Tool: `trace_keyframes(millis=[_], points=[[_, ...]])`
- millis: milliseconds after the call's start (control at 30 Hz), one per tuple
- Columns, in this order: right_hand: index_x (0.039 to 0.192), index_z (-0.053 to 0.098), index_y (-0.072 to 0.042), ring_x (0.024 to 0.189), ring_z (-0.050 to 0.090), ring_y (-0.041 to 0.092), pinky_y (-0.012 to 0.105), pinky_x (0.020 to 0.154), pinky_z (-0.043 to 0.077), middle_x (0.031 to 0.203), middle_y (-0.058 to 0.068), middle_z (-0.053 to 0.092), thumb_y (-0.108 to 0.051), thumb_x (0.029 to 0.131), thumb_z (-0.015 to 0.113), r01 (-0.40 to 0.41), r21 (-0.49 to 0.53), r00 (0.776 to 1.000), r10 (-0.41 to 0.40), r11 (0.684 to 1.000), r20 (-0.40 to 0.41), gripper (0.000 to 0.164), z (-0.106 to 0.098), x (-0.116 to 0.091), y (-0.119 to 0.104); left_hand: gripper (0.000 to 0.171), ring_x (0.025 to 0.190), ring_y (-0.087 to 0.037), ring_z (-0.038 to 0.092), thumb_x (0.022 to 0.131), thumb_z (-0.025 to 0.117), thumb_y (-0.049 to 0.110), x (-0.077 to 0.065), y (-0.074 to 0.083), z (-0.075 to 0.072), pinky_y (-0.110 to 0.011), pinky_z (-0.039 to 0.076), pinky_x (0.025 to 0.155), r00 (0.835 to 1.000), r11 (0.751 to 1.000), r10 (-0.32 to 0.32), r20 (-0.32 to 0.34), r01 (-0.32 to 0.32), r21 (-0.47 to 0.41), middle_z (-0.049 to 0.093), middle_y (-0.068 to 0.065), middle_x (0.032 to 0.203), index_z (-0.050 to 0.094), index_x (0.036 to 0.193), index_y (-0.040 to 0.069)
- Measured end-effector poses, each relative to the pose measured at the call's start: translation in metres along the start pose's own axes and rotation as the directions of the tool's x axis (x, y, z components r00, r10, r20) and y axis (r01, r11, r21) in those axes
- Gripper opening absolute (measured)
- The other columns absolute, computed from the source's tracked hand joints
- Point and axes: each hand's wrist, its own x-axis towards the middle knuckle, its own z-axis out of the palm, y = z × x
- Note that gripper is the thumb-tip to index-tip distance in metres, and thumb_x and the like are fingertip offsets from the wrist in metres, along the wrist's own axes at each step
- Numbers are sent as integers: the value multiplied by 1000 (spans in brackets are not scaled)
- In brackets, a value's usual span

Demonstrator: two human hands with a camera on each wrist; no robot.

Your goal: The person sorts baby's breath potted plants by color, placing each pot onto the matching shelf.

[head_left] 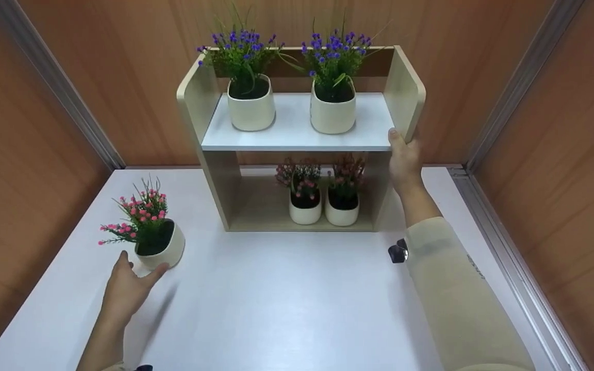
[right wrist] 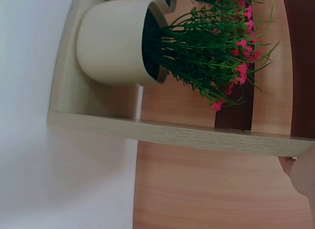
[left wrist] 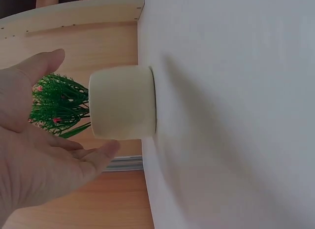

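On the left of the white table stands a white pot of pink flowers (head_left: pixel 160 245). My left hand (head_left: pixel 127 288) is right at its near side, thumb and fingers spread apart; in the left wrist view the pot (left wrist: pixel 123 102) stands beyond the parted fingers. My right hand (head_left: pixel 405 159) grips the right side panel of a small two-tier wooden shelf (head_left: pixel 297 147), thumb on the front edge near the upper board. Two white pots of purple flowers, a left one (head_left: pixel 251 111) and a right one (head_left: pixel 333 113), sit on the upper board.
On the shelf's lower level, toward the right, are two pots of pink flowers, one (head_left: pixel 305 212) beside the other (head_left: pixel 342 214). Wooden walls (head_left: pixel 560 170) enclose the table (head_left: pixel 286 299) behind and at both sides. A metal rail (head_left: pixel 513 268) runs along the right edge.
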Motion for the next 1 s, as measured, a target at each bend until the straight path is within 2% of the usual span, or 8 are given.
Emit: trace_keyframes(millis=[200, 367, 567, 767, 900, 1000], points=[[165, 25, -12, 159, 32, 17, 32, 138, 17, 166, 8, 35, -17, 111, 54, 29, 1, 999, -29, 1000, 18, 61, 0, -1, -2, 129, 161, -64, 13, 101, 68, 62, 13, 2, -12, -75, 26, 127, 1000, 1000, 14, 14, -14, 8, 3, -45, 173, -15, 165, -14], [165, 24, -13, 159, 33, 18, 33, 139, 15, 165, 8, 36, -15, 112, 53, 27, 50, 999, -29, 998, 37, 60, 0, 1, -1, 130, 164, -61, 2, 101, 70, 59, 26, -1, -17, -75, 18, 130, 997, 999, 49, 67, -49, -4, -6, -41, 175, -19, 165, -9], [165, 24, -15, 160, 32, 18, 32, 139, 16, 166, 7, 35, -14, 111, 55, 16, 39, 1000, -17, 999, 14, 62, 0, 2, -1, 127, 163, -61, 12, 99, 75, 55, 40, -8, -19, -76, 22, 130, 986, 995, 103, 128, -101, -16, 6, -40, 175, -13, 169, -7], [165, 25, -15, 158, 34, 18, 34, 138, 20, 165, 8, 36, -16, 111, 56, 28, 7, 1000, -28, 1000, 5, 62, 1, 0, -1, 123, 162, -59, 21, 97, 79, 50, 52, -15, -16, -73, 26, 130, 983, 989, 147, 109, -145, -21, 17, -41, 174, -2, 170, -9], [165, 25, -13, 157, 34, 20, 38, 138, 20, 164, 10, 37, -16, 112, 54, 22, 12, 1000, -22, 1000, 11, 61, -1, 0, 1, 122, 162, -59, 22, 97, 78, 53, 58, -17, -15, -71, 27, 130, 985, 991, 133, 110, -131, -24, 17, -42, 173, 3, 168, -13], [166, 24, -12, 158, 34, 20, 39, 139, 19, 165, 10, 36, -15, 112, 54, 17, 15, 1000, -17, 1000, 8, 61, -1, 1, 0, 123, 163, -58, 20, 98, 77, 55, 60, -17, -14, -71, 26, 131, 986, 993, 113, 126, -110, -34, 15, -41, 174, 2, 169, -12]])
